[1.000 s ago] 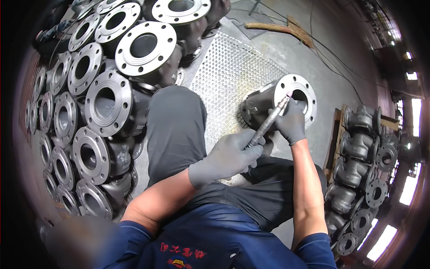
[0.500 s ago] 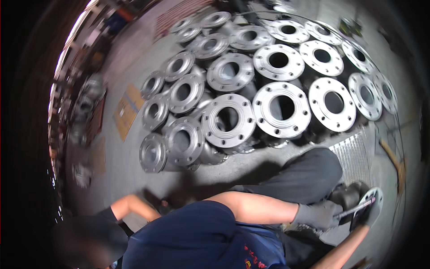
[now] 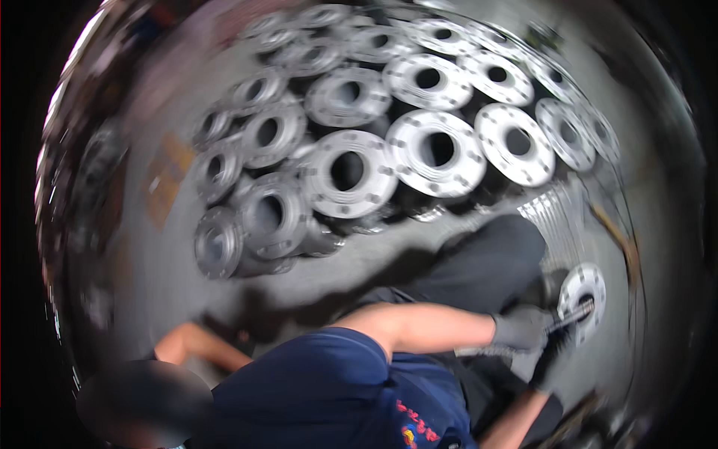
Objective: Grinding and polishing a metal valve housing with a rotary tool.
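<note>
The left hand (image 3: 521,329) is gripping a thin tool (image 3: 565,318) shut while the right hand (image 3: 553,358), just beside it, is clasping the tool's tip at the flange (image 3: 582,295) ahead; with the view swinging away, the tool could be slipping off.

Whole frame motion-blurred. Flanged castings (image 3: 351,172) smeared, bolt holes unclear. Right hand (image 3: 555,353) dark, fingers indistinct. Left hand (image 3: 522,329) grip on thin tool (image 3: 572,314) can't confirm. Small flange (image 3: 583,293) partly hidden behind both hands.
</note>
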`<state>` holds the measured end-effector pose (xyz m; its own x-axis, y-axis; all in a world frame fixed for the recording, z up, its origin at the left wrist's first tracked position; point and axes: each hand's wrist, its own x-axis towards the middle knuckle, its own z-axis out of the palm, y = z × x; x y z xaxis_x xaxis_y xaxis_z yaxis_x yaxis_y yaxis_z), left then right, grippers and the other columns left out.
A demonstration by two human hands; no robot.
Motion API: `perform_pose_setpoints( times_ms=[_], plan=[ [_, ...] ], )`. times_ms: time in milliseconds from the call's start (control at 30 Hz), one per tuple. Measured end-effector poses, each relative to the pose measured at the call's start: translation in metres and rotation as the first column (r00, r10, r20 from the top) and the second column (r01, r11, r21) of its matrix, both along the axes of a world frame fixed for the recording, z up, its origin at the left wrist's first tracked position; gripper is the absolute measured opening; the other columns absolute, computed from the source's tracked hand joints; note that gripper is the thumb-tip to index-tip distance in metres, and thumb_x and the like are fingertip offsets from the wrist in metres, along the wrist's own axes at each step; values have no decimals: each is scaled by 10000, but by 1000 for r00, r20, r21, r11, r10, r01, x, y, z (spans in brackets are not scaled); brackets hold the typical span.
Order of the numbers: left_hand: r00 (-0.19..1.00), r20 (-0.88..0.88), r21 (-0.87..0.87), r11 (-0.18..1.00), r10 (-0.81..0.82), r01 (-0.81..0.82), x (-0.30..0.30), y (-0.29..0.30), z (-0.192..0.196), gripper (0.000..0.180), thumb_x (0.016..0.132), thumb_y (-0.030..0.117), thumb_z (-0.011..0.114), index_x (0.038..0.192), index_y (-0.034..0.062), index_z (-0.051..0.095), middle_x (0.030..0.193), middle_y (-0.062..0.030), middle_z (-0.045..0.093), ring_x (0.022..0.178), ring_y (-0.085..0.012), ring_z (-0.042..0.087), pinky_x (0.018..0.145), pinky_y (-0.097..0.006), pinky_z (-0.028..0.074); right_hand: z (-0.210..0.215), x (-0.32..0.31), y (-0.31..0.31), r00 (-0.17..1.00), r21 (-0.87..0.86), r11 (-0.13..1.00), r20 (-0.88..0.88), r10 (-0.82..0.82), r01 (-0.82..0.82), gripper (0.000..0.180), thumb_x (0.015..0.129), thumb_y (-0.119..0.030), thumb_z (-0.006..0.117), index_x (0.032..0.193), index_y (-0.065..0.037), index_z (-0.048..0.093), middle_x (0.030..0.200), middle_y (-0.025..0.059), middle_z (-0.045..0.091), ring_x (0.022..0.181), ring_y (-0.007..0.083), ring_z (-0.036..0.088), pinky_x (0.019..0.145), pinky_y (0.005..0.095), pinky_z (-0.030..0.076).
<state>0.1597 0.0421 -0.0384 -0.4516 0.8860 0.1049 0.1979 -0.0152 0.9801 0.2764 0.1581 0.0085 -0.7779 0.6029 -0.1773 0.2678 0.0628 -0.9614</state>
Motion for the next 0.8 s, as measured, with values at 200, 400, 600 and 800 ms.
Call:
perform_pose_setpoints(
  times_ms=[200,400,600,800],
  plan=[
    [950,-51,-224,931,-307,288,-45,-42,54,441,909,405,684,1139,30,706,1113,-231,749,1070,-405,724,930,-509,558,35,-26,-40,870,-218,855,-48,-491,470,355,1088,-223,605,1267,81,644,1052,178,755,861,207,741,759,328,611],
    [917,323,-488,871,233,-49,-64,-6,45,509,980,426,729,1232,-12,670,1004,-124,761,902,-179,744,778,-312,585,-2,54,95,654,19,658,85,-752,753,433,1049,-351,651,1231,41,664,996,136,723,741,170,697,549,318,569],
    [788,569,-470,879,234,78,-45,31,15,563,1041,481,651,1263,-35,603,1072,-124,725,919,-211,742,757,-325,585,-20,17,114,762,215,824,313,-567,524,413,977,-409,758,1008,0,708,730,38,657,551,117,597,438,295,466],
    [769,574,-436,900,282,-4,-70,30,-18,422,1094,324,608,1326,-29,609,1094,-111,746,869,-167,731,712,-307,615,-20,5,73,807,107,824,165,-567,557,304,959,-253,793,982,21,663,717,48,648,524,100,563,433,294,438]
  ],
)
